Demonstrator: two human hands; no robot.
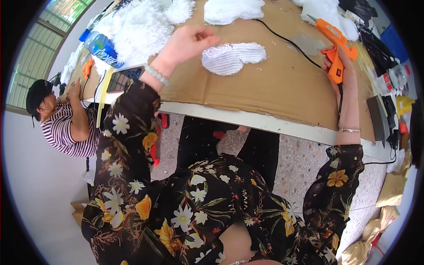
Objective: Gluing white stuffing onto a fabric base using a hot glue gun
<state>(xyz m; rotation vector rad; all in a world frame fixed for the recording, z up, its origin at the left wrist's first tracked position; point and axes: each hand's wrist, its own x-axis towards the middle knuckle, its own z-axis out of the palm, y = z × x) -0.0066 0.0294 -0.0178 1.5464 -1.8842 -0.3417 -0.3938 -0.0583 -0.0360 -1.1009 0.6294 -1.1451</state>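
My right hand [346, 62] is wrapped round the handle of an orange glue gun [332, 34], its nozzle pointing up and left above the table. My left hand [191, 43] hovers just up and left of a white, ribbed, sole-shaped piece [238, 57] lying flat on the cardboard. The left fingers are curled and pressed together in a pinch; whatever lies between them, if anything, is too small to make out. Beyond that piece sits a similar white fluffy pad [232, 9]. A black cord [287, 39] runs across the cardboard between the two hands.
White fluffy stuffing [137, 33] is heaped at the far left, beside a blue-labelled bottle [100, 47] and a phone [126, 78]. Another person [66, 115] in stripes works at the left edge with a second orange glue gun [87, 67] nearby. A dark box [377, 117] stands at right.
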